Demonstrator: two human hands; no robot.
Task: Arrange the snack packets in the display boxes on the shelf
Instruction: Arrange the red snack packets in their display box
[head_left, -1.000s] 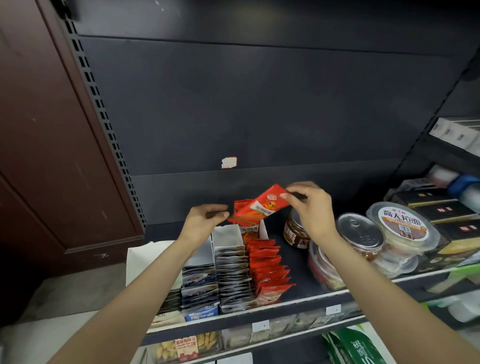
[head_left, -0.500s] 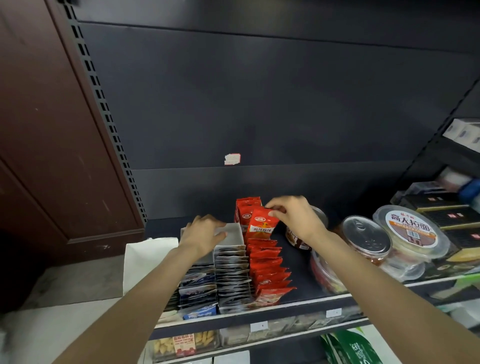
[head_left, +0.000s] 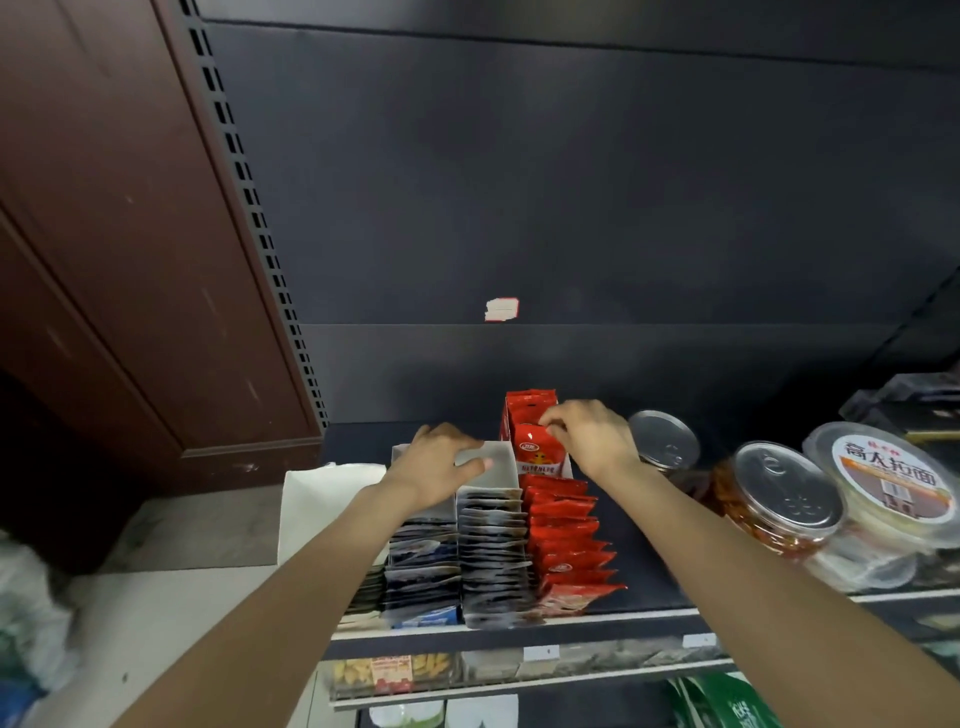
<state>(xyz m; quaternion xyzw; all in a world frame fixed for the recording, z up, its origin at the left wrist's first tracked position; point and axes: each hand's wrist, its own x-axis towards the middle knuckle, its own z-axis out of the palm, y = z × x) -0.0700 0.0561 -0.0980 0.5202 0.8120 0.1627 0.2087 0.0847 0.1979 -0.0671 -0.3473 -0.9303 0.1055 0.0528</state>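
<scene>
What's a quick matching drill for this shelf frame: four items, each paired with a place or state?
Items:
1. red packet
2. left hand
3. silver-lidded jar
4. white sticker

Places or states:
A. on the dark back panel
B. pinched at its top by the right hand
C. resting on the white display box
D. standing right of the right hand

Pairs: 1-B, 2-C, 3-D, 4-A

Hidden or unclear: the left hand (head_left: 439, 467) covers the rear of the white display boxes (head_left: 491, 470), the right hand (head_left: 584, 436) masks one red packet's (head_left: 537, 449) top edge, printing on the dark packets (head_left: 491, 551) is blurred, and the noodle tub (head_left: 891, 483) runs off the right edge.
</scene>
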